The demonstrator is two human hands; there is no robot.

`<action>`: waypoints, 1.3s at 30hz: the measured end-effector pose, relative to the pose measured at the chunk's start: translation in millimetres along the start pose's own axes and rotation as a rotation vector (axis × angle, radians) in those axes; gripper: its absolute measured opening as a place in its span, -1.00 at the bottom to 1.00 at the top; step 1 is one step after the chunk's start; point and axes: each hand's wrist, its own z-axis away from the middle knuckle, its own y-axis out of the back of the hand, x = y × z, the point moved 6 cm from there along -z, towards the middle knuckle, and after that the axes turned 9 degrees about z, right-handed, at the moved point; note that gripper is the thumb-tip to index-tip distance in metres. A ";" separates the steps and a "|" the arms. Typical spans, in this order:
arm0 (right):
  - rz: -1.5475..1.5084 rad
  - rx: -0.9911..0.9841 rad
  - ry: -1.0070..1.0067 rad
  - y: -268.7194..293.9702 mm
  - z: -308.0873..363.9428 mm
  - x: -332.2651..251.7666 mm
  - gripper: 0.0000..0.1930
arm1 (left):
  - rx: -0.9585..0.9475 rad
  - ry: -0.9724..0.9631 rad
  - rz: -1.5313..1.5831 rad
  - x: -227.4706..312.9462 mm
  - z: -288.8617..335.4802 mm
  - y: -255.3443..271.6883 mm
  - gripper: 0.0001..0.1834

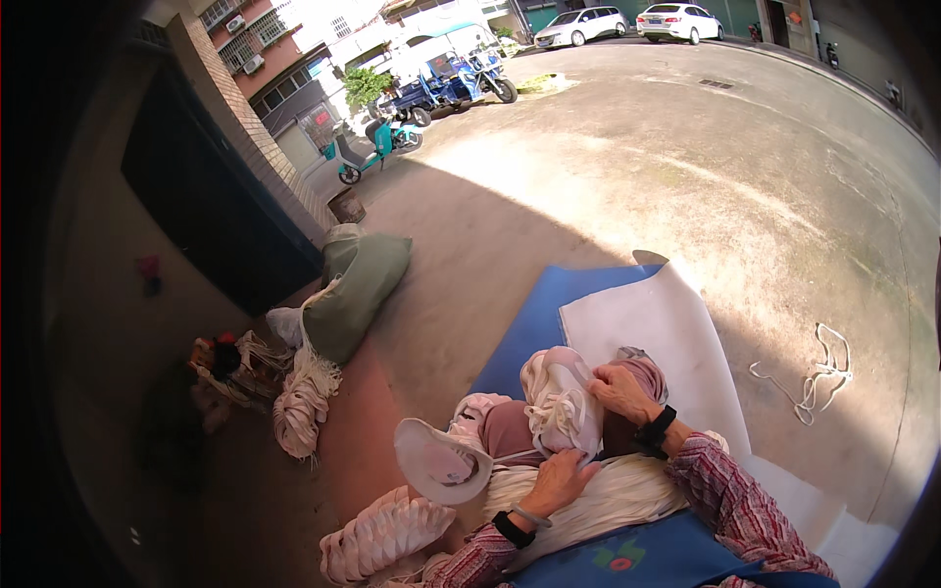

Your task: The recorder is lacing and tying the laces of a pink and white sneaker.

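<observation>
A pale pink and white bundle of cloth strips (561,397) rests upright on my lap between my hands. My right hand (624,394) curls its fingers round the bundle's upper right side. Low on its front, my left hand (561,484) grips the near edge, its fingertips partly hidden. Loose white strips (598,505) lie across my lap under both wrists. To the left of the bundle, a white curved piece with a pinkish inside (443,461) leans beside more pink and white fabric (480,412). A braided-looking pale bundle (387,534) lies below it.
A blue and white sheet (647,323) spreads on the ground ahead. At left are a green sack (363,284) and a strip bundle (302,407). White cord (828,372) lies on the right. A teal scooter (372,147), blue three-wheeler (446,83) and white cars (583,26) stand farther off.
</observation>
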 end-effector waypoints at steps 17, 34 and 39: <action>-0.952 -0.483 -0.331 -22.0 18.9 -41.8 -0.69 | 0.110 0.244 0.685 -27.8 25.6 43.1 -0.56; 0.122 -0.150 0.193 -45.7 12.9 -34.2 -0.70 | 0.446 0.256 1.483 -137.7 95.7 158.8 -0.43; 0.172 -0.145 0.224 -43.4 12.0 -41.1 -0.69 | 0.539 0.434 1.176 -168.9 107.9 157.2 -0.42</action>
